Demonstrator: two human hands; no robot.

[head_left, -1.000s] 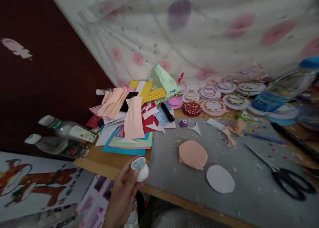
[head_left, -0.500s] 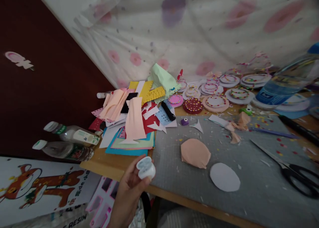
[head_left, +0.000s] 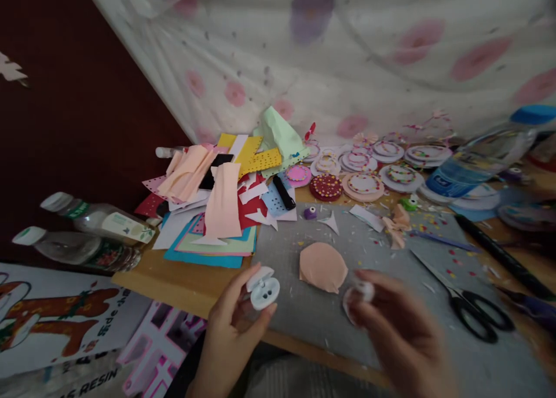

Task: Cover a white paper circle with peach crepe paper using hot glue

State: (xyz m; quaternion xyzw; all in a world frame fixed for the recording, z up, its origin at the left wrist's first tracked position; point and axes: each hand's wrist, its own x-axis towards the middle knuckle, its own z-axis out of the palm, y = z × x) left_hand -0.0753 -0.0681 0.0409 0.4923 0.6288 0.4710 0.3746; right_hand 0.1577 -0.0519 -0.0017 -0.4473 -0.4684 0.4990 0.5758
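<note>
My left hand (head_left: 230, 334) is closed on a small white round plastic piece (head_left: 263, 288), held over the near edge of the grey cutting mat (head_left: 391, 305). My right hand (head_left: 399, 334), blurred by motion, is low at the right with a small white object (head_left: 364, 289) pinched at its fingertips. It covers much of the white paper circle (head_left: 347, 305) on the mat. A peach paper circle (head_left: 322, 266) lies just beyond both hands.
A heap of coloured paper scraps (head_left: 226, 207) fills the left of the wooden table (head_left: 191, 282). Decorated paper discs (head_left: 365, 181) line the back. Black scissors (head_left: 475, 308), a water bottle (head_left: 482, 157) and pens lie right. Two bottles (head_left: 87, 236) lie at the left edge.
My right hand has come into view from below right, holding a small white object over the white circle. My left hand has shifted slightly right with the white piece turned open-side up.
</note>
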